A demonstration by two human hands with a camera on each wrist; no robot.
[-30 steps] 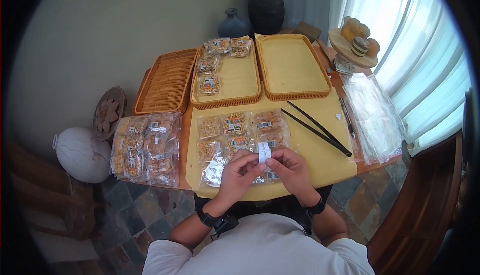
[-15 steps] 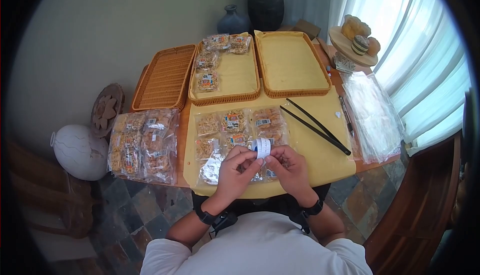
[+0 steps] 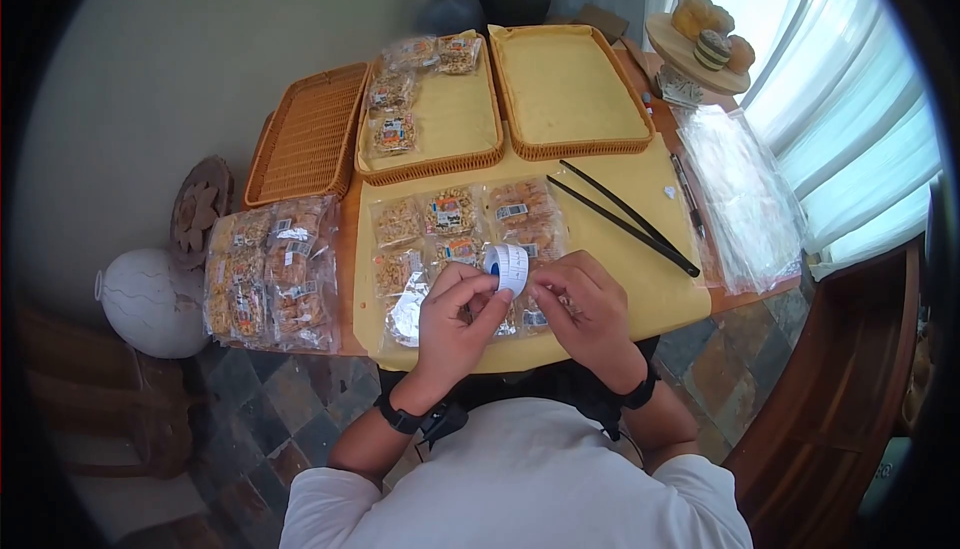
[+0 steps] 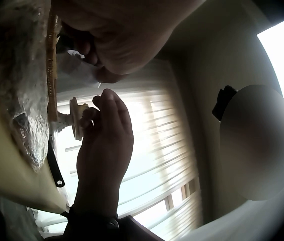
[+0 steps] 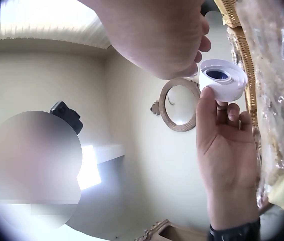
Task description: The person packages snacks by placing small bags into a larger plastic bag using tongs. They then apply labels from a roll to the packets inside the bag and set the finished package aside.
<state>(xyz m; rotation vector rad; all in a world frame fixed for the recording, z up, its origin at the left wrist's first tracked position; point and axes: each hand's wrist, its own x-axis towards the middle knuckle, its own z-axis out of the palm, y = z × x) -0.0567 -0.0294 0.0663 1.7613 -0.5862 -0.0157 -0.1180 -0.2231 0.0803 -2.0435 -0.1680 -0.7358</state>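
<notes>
A small white label roll (image 3: 513,267) with a blue core and printed marks sits between the thumb and fingers of my left hand (image 3: 452,321). The right wrist view shows the same roll (image 5: 236,90) held from below by its edge. My right hand (image 3: 588,311) is just right of it, thumb and index fingertip pinched together at the strip's loose end, which the fingers mostly hide. Under both hands lie clear bags of nut-like snacks (image 3: 448,213) with small labels, on yellow paper (image 3: 610,174).
Black tongs (image 3: 664,249) lie to the right, near a pen (image 3: 687,195) and a pile of clear bags (image 3: 738,204). Behind stand three wicker trays: a bare one (image 3: 305,134), one with several snack packs (image 3: 430,166), and a paper-lined one (image 3: 575,89). Packed bags (image 3: 268,274) sit left.
The roll, in my left hand, has turned so its side and blue core show more. My right hand has drawn a little to the right, away from the left. The head view has tilted down.
</notes>
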